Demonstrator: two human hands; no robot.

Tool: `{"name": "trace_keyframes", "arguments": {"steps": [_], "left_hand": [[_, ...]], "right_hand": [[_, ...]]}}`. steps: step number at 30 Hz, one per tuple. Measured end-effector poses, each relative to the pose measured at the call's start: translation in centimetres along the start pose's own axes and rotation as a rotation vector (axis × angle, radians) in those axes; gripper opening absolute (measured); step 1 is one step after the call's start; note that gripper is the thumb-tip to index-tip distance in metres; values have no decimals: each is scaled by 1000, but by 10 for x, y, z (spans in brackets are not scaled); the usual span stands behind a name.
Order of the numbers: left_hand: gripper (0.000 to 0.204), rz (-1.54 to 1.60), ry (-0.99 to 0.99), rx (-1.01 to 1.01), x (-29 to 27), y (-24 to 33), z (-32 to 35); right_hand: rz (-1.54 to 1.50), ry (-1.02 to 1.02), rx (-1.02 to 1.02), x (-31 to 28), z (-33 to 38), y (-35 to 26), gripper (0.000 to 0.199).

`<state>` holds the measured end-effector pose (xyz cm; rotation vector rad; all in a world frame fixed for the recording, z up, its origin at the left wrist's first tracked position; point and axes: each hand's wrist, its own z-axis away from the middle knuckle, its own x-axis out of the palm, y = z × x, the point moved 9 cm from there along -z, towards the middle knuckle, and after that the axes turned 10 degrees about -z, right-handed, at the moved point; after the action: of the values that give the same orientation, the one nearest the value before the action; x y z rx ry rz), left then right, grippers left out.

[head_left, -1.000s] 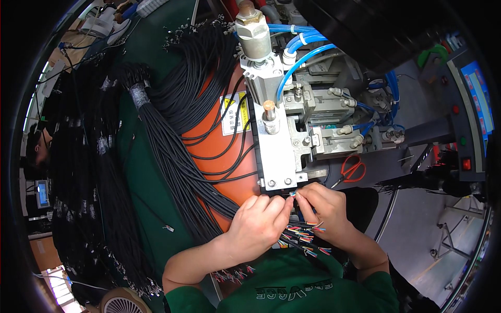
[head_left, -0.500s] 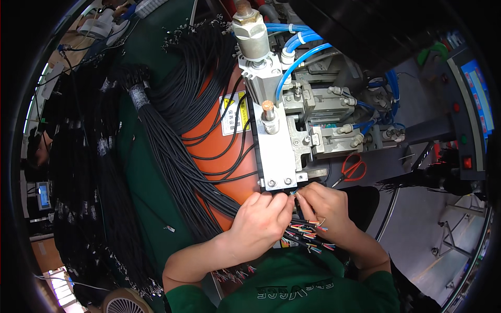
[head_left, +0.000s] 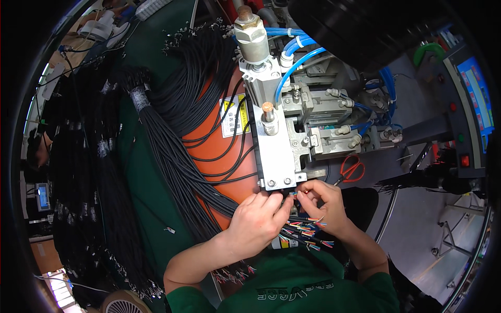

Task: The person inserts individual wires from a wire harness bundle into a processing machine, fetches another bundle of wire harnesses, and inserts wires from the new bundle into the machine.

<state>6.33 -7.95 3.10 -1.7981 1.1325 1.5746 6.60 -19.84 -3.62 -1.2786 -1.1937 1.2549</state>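
My left hand (head_left: pixel 257 223) is closed at the front end of the metal press (head_left: pixel 278 151), its thumb and forefinger pinching a black cable that is mostly hidden behind the fingers. Just right of it, my right hand (head_left: pixel 324 207) pinches the thin coloured wires (head_left: pixel 294 193) at that cable's end. Below both hands, a bundle of black cable ends with stripped coloured wires (head_left: pixel 308 229) fans out to the right. The long black cables (head_left: pixel 175 151) run from there up the left side of the press. The wire tips between my fingers are too small to make out.
An orange surface (head_left: pixel 216 148) carries the cables, beside a green table (head_left: pixel 141 193). Red-handled scissors (head_left: pixel 352 171) lie right of the press. Blue air hoses (head_left: pixel 300 44) rise behind it. A control panel with a screen (head_left: pixel 476 94) stands at the right. More cable bundles (head_left: pixel 78 172) hang at left.
My right hand's fingers have shifted and bent slightly, and the gap between the two hands has widened a little, so more of the coloured wires shows. My left hand stays nearly in place.
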Motion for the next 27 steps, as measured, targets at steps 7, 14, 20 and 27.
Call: {"name": "trace_keyframes", "arguments": {"steps": [7, 14, 20, 27], "left_hand": [[45, -56, -41, 53, -1, 7, -2], [44, -91, -63, 66, 0, 8, -2], [43, -91, -68, 67, 0, 9, -2], [41, -75, -61, 42, -1, 7, -2]], "right_hand": [[209, 42, -221, 4, 1, -23, 7], [249, 60, -296, 9, 6, -25, 13], [306, 101, -383, 9, 9, -35, 12], [413, -62, -304, 12, -5, -47, 6]]}}
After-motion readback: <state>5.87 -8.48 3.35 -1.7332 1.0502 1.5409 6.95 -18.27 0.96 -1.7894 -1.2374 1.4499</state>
